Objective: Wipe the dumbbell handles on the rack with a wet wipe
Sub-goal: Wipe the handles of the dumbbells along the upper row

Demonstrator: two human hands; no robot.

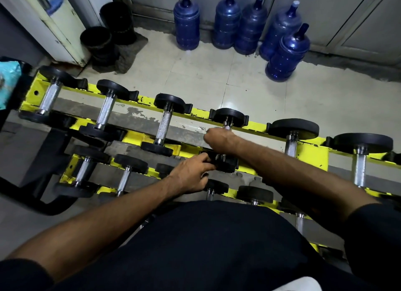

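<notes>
Looking down through the head camera, I see the yellow rack [312, 152] crossing the frame from 9 to 3 o'clock, with two tiers of dumbbells lying across it.

Right hand [221, 139]: the fingers are curled round the handle [227, 127] of the fourth dumbbell [230, 116] on the upper tier, just above frame centre. Only a short stub of handle shows at the hand's 12 o'clock.

Wet wipe: I cannot tell whether it lies under the palm.

Left hand [191, 174]: it sits at the right hand's 7 o'clock, fingers gripping that dumbbell's near head [226, 163].

Blue water bottles [286, 52] stand on the floor at 1 o'clock, and black bins [97, 39] at 11 o'clock.
</notes>
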